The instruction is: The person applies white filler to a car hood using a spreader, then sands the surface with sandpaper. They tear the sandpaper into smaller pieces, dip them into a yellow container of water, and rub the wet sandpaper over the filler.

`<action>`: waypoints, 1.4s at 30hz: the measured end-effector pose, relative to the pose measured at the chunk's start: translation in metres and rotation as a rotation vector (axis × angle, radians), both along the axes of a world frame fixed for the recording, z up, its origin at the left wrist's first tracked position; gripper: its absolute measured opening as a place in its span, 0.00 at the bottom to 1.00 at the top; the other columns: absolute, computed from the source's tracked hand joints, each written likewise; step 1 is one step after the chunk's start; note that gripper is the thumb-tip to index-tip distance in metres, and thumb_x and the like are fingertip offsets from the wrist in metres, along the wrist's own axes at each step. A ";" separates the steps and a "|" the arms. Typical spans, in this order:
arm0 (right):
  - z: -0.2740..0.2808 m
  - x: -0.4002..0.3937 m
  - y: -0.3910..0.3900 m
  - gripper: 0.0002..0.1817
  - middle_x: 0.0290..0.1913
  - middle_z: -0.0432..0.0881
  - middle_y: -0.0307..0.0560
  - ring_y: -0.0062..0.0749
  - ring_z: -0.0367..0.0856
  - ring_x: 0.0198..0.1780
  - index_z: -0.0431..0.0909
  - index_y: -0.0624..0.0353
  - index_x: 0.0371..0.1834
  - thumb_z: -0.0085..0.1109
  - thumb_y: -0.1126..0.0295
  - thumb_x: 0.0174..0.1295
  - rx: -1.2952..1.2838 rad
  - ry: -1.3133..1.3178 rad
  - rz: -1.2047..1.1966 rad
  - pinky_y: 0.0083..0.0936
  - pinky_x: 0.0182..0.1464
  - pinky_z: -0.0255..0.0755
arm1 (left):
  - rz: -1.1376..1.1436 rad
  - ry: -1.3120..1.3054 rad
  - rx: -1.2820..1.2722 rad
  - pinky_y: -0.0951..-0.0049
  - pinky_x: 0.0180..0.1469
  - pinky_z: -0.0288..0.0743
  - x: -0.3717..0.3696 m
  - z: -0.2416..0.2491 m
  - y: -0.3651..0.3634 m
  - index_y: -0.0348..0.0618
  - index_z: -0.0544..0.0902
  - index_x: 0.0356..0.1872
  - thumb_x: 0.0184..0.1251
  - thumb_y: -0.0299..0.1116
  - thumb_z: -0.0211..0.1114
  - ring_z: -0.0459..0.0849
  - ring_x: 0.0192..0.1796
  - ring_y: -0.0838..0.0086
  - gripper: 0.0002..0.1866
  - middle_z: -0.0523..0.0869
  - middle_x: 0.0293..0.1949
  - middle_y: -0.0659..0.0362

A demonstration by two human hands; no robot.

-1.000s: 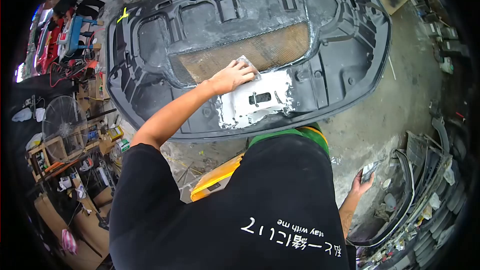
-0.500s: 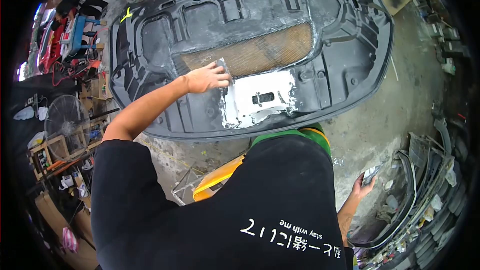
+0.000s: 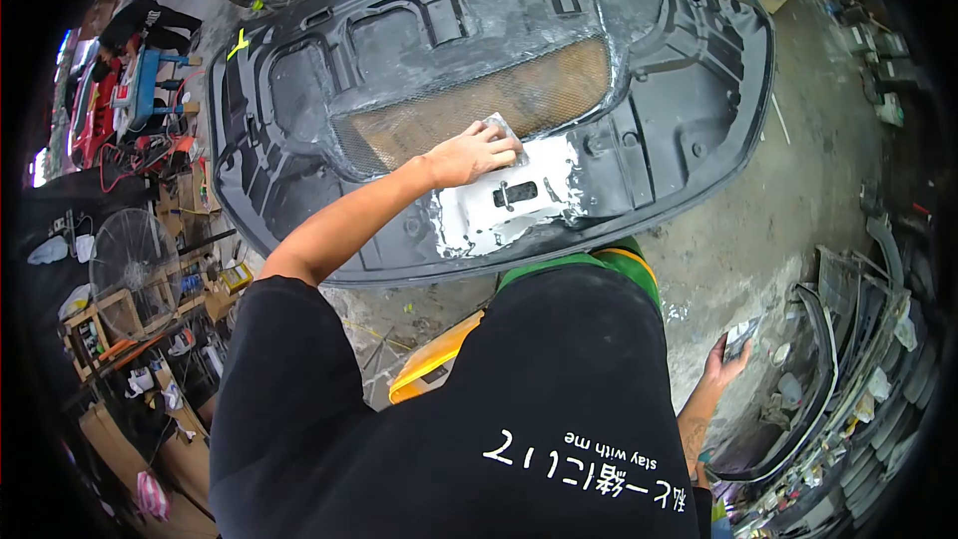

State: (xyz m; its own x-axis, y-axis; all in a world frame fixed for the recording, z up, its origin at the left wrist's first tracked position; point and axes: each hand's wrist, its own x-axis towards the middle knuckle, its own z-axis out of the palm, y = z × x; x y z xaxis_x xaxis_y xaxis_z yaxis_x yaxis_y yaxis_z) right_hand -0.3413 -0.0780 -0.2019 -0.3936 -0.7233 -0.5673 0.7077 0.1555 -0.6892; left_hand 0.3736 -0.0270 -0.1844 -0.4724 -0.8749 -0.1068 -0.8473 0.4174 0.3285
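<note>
Left hand (image 3: 469, 155) grips a small flat spreader (image 3: 502, 130), fingers closed on it, blade pressed to the white filler patch (image 3: 509, 202) on the underside of the black hood panel (image 3: 689, 120), just below the mesh insert (image 3: 469, 110). Right hand (image 3: 723, 364) hangs low beside the body, curled around a small grey object (image 3: 739, 338); can't tell what it is.

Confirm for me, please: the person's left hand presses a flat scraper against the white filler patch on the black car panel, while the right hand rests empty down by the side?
Not quite. In the head view the right hand is not empty: it holds a small pale object, too blurred to identify. The rest stands: the left hand presses the flat scraper at the white filler patch on the black car panel.
</note>
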 end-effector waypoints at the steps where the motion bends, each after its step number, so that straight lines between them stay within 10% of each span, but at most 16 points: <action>1: 0.001 0.002 0.000 0.18 0.53 0.87 0.47 0.40 0.86 0.52 0.80 0.62 0.56 0.65 0.68 0.65 0.000 0.002 -0.002 0.39 0.57 0.82 | -0.085 -0.043 -0.030 0.54 0.66 0.65 0.001 -0.003 -0.001 0.51 0.74 0.53 0.67 0.30 0.57 0.71 0.67 0.63 0.14 0.72 0.67 0.61; 27: -0.013 0.006 0.002 0.18 0.53 0.87 0.47 0.37 0.86 0.51 0.80 0.63 0.57 0.64 0.67 0.67 -0.038 -0.040 0.013 0.35 0.55 0.82 | -0.336 -0.301 0.259 0.52 0.65 0.67 0.060 0.048 0.057 0.56 0.74 0.53 0.65 0.29 0.60 0.71 0.66 0.63 0.16 0.73 0.62 0.63; 42: -0.007 0.040 -0.057 0.17 0.51 0.88 0.45 0.36 0.87 0.50 0.81 0.61 0.55 0.66 0.66 0.66 -0.023 -0.062 0.158 0.34 0.52 0.82 | 0.710 -0.120 -0.015 0.56 0.59 0.68 -0.058 0.009 0.082 0.45 0.77 0.47 0.61 0.23 0.59 0.76 0.59 0.61 0.13 0.81 0.59 0.62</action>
State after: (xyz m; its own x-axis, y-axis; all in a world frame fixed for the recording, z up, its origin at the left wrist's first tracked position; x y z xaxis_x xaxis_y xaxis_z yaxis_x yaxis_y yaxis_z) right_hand -0.3016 -0.1351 -0.2087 -0.2385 -0.7865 -0.5697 0.7170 0.2531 -0.6495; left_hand 0.3161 0.0548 -0.1752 0.2257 -0.9683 -0.1075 -0.9456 -0.2443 0.2150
